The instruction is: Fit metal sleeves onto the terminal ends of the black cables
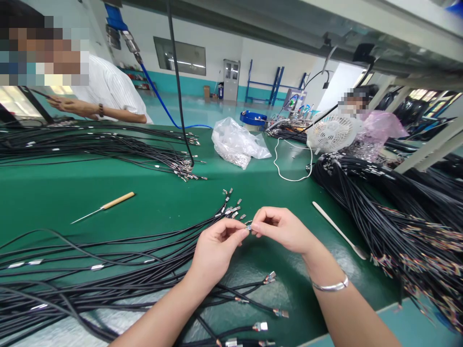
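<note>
My left hand (pixel 219 243) and my right hand (pixel 280 229) meet over the green table, thumbs and forefingers pinched on one small silver cable connector (pixel 249 227). Most of the connector is hidden by the fingertips. Under and left of my left hand runs a bundle of black cables (pixel 155 270). Metal connector ends (pixel 231 209) of this bundle fan out just beyond my hands. More cable ends with silver plugs (pixel 270 277) lie nearer to me, below my hands.
A wooden-handled awl (pixel 118 200) lies left, a pale flat stick (pixel 338 229) right. Farther back are another cable bundle (pixel 144 149), a plastic bag of small metal parts (pixel 237 142) and a white fan (pixel 333 132). Thick cables (pixel 379 207) cover the right side. A co-worker (pixel 112 86) stands back left.
</note>
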The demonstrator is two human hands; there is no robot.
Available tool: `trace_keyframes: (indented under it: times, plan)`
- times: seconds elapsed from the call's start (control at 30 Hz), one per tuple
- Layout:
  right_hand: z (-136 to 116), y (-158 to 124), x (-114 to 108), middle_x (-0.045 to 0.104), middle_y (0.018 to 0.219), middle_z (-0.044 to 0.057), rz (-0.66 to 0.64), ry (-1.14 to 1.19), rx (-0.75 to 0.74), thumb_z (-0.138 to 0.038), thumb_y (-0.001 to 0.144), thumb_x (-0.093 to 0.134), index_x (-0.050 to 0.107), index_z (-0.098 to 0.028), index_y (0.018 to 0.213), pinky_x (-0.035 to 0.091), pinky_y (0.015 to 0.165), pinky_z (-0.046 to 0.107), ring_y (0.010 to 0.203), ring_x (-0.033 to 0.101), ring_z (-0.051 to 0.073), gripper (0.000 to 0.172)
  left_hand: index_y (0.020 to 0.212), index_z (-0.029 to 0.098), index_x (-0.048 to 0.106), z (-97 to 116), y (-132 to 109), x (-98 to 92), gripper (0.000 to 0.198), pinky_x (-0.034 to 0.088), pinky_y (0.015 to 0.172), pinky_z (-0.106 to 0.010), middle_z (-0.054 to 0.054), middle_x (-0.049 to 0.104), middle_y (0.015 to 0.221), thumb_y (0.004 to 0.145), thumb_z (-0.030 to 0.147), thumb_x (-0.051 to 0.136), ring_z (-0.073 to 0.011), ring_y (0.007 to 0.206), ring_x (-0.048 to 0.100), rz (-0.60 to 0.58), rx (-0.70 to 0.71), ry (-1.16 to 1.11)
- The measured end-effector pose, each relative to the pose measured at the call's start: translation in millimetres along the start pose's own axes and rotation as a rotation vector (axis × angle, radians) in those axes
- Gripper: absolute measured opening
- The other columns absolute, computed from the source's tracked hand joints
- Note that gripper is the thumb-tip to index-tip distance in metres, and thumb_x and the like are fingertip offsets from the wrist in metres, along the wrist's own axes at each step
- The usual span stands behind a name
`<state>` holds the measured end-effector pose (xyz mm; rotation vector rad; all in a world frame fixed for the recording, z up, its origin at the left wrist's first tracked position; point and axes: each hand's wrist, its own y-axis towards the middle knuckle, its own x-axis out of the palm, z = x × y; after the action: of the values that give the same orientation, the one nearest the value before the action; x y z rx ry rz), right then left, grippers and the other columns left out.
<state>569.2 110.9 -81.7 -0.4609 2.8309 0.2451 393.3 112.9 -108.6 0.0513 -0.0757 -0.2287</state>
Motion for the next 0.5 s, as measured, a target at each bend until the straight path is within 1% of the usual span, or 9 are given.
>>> trace_keyframes:
  times: [0.1, 0.23, 0.33, 0.5]
  plan:
    - [-1.4, -0.7, -1.0, 0.059, 0.07, 0.0, 0.044, -0.152, -0.048, -0.025, 0.083, 0.061, 0.06, -0.017, 0.072, 0.041, 0.06, 0.025, 0.064, 0.052, 0.014, 0.013, 0.081, 0.019, 0.069, -0.6, -0.8, 1.8, 0.013, 0.042, 0.053, -0.018, 0.002, 0.06, 0.065, 0.069, 0.023, 0.067, -0.0086, 0.055, 0.051, 0.043, 0.038, 0.059]
    - [-3.6, -1.2, -1.0, 0.06, 0.075, 0.0, 0.055, -0.284, -0.177, -0.021, 0.084, 0.059, 0.061, -0.017, 0.075, 0.042, 0.065, 0.025, 0.069, 0.053, 0.014, 0.01, 0.073, 0.02, 0.071, 0.5, -1.4, 2.3, 0.008, 0.041, 0.052, -0.019, 0.0, 0.059, 0.067, 0.07, 0.023, 0.066, -0.0098, 0.058, 0.052, 0.067, 0.098, 0.149]
    - [-3.5, -0.8, 0.6, 0.06, 0.076, 0.0, 0.059, -0.287, -0.207, -0.02, 0.084, 0.058, 0.061, -0.017, 0.075, 0.042, 0.065, 0.025, 0.07, 0.054, 0.014, 0.009, 0.071, 0.019, 0.071, 2.1, -1.0, 2.1, 0.006, 0.041, 0.05, -0.018, 0.0, 0.059, 0.066, 0.068, 0.022, 0.067, -0.0088, 0.055, 0.051, 0.073, 0.065, 0.089]
    - [0.7, 0.4, 4.5, 0.059, 0.072, 0.0, 0.075, -0.238, -0.113, -0.023, 0.083, 0.059, 0.057, -0.018, 0.071, 0.041, 0.062, 0.025, 0.067, 0.053, 0.015, 0.014, 0.071, 0.016, 0.069, 5.3, -0.3, 1.6, 0.01, 0.035, 0.04, -0.017, 0.002, 0.057, 0.057, 0.065, 0.024, 0.069, -0.0066, 0.045, 0.045, 0.045, -0.073, -0.029]
